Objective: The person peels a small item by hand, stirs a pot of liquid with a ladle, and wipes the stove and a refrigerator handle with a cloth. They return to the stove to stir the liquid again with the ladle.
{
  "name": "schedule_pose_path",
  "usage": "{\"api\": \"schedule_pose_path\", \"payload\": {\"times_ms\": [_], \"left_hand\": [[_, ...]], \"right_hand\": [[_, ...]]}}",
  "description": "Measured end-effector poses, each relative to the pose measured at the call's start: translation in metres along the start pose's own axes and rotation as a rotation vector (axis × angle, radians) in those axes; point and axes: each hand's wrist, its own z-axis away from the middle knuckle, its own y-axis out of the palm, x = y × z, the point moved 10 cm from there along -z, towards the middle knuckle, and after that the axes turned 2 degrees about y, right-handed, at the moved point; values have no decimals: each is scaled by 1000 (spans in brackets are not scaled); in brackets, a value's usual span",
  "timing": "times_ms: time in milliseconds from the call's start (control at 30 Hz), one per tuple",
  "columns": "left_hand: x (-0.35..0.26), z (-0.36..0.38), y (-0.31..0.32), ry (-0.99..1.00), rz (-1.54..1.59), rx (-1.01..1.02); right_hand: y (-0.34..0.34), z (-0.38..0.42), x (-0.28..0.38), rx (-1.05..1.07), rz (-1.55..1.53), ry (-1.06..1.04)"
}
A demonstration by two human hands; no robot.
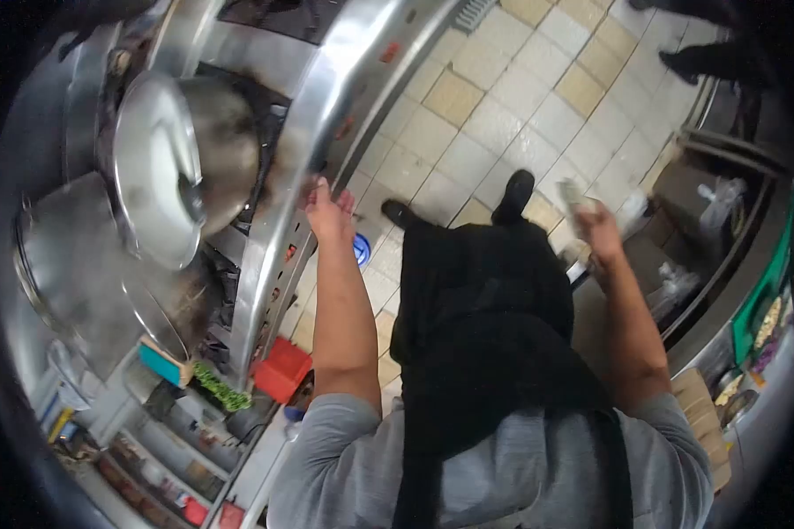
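Note:
At the metal front edge of the stove (302,150), my left hand (329,212) has its fingers curled near the control knobs; whether it pinches a knob is hidden. Out to the right, over the tiled floor, my right hand (598,231) is closed around a small pale object (573,194), blurred and too unclear to name. A large metal pot (225,150) stands on the stove left of my left hand, with a shiny round lid or rim and something whitish inside. Another big pot (79,273) sits nearer, looking steamy.
A red container (282,370) and green herbs (220,388) are at the lower left, near metal trays (176,450). Dark shelving with plastic bags (722,207) stands at the right. Another person's dark shoe (679,63) shows at the upper right. A blue round object (362,250) lies below.

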Motion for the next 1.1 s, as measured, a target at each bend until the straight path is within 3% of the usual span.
{"api": "schedule_pose_path", "payload": {"times_ms": [33,100,167,233,300,433,500,567,733,900,1100], "left_hand": [[3,-1,3,-3,-47,-19],[1,0,5,-1,14,-124],[0,2,3,11,-19,-172],[2,3,-12,3,-22,-285],[-1,5,-25,32,-23,-372],[-2,-4,-47,89,0,-433],[-1,-16,-58,143,33,-373],[-1,-18,-65,167,7,-380],[-4,-13,-64,204,-8,-432],[-12,-8,-69,284,-220,-588],[-19,1,-57,329,-278,-588]], "right_hand": [[-34,-13,-55,-71,-35,83],[-93,-30,-161,-154,174,10],[-130,-23,-240,-34,585,239],[-143,0,-308,77,640,499],[-144,23,-394,76,230,708],[-101,26,-318,227,365,669],[-92,17,-303,119,280,758],[-76,-4,-338,228,214,637],[-53,-34,-251,206,93,465],[-53,-52,-273,209,55,513],[-54,-55,-256,209,174,549]]}}
